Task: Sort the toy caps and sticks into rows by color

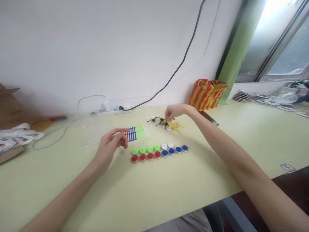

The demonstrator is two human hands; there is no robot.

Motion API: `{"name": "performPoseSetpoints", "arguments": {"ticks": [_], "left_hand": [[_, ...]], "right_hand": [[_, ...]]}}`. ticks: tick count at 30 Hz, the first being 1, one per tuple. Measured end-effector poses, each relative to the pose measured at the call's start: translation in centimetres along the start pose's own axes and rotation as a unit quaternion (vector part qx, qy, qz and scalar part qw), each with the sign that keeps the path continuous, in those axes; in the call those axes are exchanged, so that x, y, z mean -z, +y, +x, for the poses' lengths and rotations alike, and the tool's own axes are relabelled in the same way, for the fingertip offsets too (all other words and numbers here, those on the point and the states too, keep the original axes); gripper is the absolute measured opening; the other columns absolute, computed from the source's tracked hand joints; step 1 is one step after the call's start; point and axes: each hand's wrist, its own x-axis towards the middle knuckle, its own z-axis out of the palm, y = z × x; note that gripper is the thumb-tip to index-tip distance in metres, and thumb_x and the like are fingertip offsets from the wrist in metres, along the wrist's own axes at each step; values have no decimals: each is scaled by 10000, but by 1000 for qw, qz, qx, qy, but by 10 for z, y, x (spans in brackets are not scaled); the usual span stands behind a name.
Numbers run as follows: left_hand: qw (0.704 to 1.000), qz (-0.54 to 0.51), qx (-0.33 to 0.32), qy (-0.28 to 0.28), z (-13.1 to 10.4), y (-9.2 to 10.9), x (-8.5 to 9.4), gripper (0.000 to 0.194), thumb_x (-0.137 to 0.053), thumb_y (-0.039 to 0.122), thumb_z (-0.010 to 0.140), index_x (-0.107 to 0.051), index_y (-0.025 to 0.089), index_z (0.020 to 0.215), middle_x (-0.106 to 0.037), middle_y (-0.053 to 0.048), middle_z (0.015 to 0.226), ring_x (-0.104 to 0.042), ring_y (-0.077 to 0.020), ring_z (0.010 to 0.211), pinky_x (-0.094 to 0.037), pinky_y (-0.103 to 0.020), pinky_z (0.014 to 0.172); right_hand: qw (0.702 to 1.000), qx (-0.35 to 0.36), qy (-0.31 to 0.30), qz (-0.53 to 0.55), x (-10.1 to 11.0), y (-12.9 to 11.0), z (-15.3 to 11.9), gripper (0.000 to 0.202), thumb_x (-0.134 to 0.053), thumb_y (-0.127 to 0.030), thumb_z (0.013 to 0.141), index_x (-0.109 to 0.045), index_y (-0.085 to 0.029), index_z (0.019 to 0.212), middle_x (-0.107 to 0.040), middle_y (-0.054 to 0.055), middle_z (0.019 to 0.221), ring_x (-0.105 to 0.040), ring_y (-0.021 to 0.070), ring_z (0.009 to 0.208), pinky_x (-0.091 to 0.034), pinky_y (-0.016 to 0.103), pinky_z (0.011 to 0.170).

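My right hand reaches into a small pile of discs with thin stems. Its fingers are pinched together at the pile, and what lies between them is hidden. Black stemmed pieces lie left of the fingertips, and yellow ones lie to the right. My left hand hovers with loosely bent fingers, holding nothing, beside a row of sticks. These are red, blue, green and white. Nearer me, two rows of round caps run across: green, white, red and blue.
Against the wall are a power strip with a black cable and a striped bag. A dark flat object lies before the bag. White strips are at left; striped discs are at right.
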Motion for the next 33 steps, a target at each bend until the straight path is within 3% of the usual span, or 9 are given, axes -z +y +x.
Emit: {"name": "performPoseSetpoints", "arguments": {"ticks": [6,10,19,25,28,30,33], "left_hand": [[1000,5,-9,8,2,-1,5,224,-627,398,934,-725,228,1042,-618,0,666,-582,-160,643,-514,-307,682],[1000,6,-10,4,3,-1,6,218,-625,392,940,-729,227,1039,-619,0,660,-584,-162,634,-508,-308,671],[1000,-1,-13,6,3,0,2,182,-614,346,937,-727,228,1016,-617,2,661,-588,-160,625,-496,-302,645],[1000,-1,-15,-23,1,-2,1,196,-605,358,958,-736,218,999,-612,-6,667,-569,-160,627,-498,-315,655],[999,1,-24,-38,0,-2,1,215,-607,379,968,-745,217,995,-617,-17,699,-569,-167,653,-498,-320,651],[997,18,-28,-65,-1,-1,0,253,-625,422,963,-759,209,989,-651,-44,787,-598,-185,734,-513,-327,678],[990,58,-23,-129,-4,2,-3,356,-681,501,927,-762,215,1122,-694,-85,1013,-627,-221,909,-543,-343,752]], "right_hand": [[993,-82,-82,-22,-9,0,6,496,-881,-535,634,-756,-168,942,-744,69,826,-655,195,749,-452,304,676],[989,-95,-109,-43,-15,-11,11,576,-926,-579,559,-738,-160,907,-727,60,791,-640,184,700,-443,301,646],[992,-88,-77,-51,1,-28,-14,474,-861,-564,678,-725,-128,807,-724,83,752,-612,173,635,-476,317,609],[993,-96,-63,-14,12,-36,-37,344,-843,-445,716,-736,-136,825,-742,96,789,-666,205,681,-530,326,607],[998,-37,-50,20,14,-44,-44,316,-829,-425,743,-743,-136,838,-736,83,757,-655,188,652,-521,305,579],[994,47,-54,76,11,-54,-44,326,-817,-431,768,-751,-137,892,-734,64,745,-640,161,626,-518,286,582],[965,186,-66,174,-5,-74,-34,323,-798,-387,800,-751,-140,1003,-743,38,763,-623,120,587,-509,253,581]]}}
